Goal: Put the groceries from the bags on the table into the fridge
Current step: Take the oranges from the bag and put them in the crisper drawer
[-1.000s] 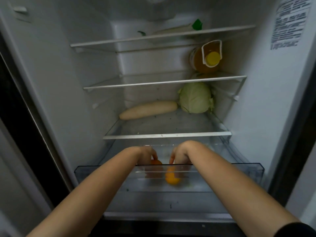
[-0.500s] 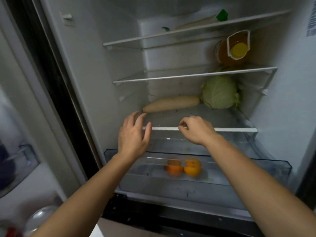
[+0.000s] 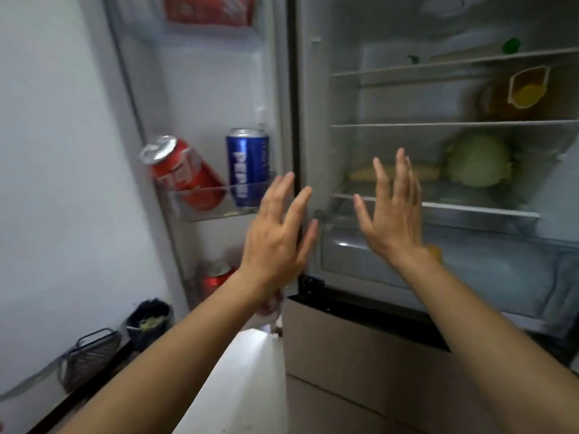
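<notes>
Both hands are raised in front of the open fridge with fingers straight and spread, backs toward the camera, holding nothing. The left hand (image 3: pixel 275 236) is in front of the fridge's hinge edge, and the right hand (image 3: pixel 391 220) is at its three o'clock, before the lowest glass shelf (image 3: pixel 454 209).

Partly hidden behind the right hand's fingers, a long pale white radish (image 3: pixel 423 173) lies flat on that shelf. A pale green round cabbage (image 3: pixel 477 159) sits just beside it, at two o'clock from the right hand. At four o'clock from that hand, inside the clear plastic crisper drawer (image 3: pixel 501 277), a small part of an orange fruit (image 3: pixel 436 250) shows past the wrist. One shelf above the cabbage, at one o'clock, a clear bottle of amber liquid with a yellow cap (image 3: pixel 517 95) lies on its side.

These all sit inside the white fridge (image 3: pixel 316 136), whose door (image 3: pixel 203 89) stands open at eleven o'clock of the left hand. In the door's clear plastic rack (image 3: pixel 213 208), at ten o'clock, a red drink can (image 3: pixel 181 173) leans tilted beside an upright blue drink can (image 3: pixel 247 167). A second red can (image 3: pixel 216 277) sits lower in the door, at nine o'clock from the left wrist. Down at seven o'clock are a dark wire basket (image 3: pixel 91 355) and a black container (image 3: pixel 150 317).
</notes>
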`<state>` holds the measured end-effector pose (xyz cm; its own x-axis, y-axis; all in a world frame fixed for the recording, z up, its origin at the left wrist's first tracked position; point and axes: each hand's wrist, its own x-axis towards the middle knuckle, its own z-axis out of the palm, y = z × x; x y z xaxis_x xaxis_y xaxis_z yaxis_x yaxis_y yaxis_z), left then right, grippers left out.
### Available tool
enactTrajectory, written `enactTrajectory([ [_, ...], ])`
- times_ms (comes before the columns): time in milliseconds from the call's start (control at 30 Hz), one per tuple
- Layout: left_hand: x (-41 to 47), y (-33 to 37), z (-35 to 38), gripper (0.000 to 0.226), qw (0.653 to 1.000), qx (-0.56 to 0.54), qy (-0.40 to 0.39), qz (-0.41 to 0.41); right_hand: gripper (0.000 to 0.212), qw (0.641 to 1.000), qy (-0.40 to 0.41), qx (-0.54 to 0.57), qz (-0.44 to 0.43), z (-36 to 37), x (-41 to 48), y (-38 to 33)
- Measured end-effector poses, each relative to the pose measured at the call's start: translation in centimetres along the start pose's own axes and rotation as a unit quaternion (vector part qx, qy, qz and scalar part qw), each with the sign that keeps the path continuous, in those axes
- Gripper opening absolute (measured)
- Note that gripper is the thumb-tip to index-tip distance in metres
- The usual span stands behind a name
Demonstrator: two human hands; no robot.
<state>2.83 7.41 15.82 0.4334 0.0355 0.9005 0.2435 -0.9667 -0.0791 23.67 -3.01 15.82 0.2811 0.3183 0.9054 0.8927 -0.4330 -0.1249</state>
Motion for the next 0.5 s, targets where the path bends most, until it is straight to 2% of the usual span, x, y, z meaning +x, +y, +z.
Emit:
enactTrajectory([
  [100,-5.4,-2.3,-7.9,0.046,0.998,0.048,-0.008,0.037,0.073,0.998,0.025,0.049,-0.023,0.0,-2.9,-8.8],
  [167,-9.2,-5.0,-13.2,0.046,0.996,0.083,-0.017,0.017,0.074,0.994,0.029,0.099,-0.035,0.4,-4.7,-15.1],
  [333,-19.1,-14.4,-27.0,0.052,0.968,0.203,-0.062,-0.135,0.074,0.977,-0.023,0.188,-0.102,2.7,-8.2,-31.5],
  [500,-29.1,-21.3,-39.8,0.054,0.891,0.320,-0.121,-0.297,0.072,0.940,-0.101,0.279,-0.167,5.5,-12.6,-47.7],
])
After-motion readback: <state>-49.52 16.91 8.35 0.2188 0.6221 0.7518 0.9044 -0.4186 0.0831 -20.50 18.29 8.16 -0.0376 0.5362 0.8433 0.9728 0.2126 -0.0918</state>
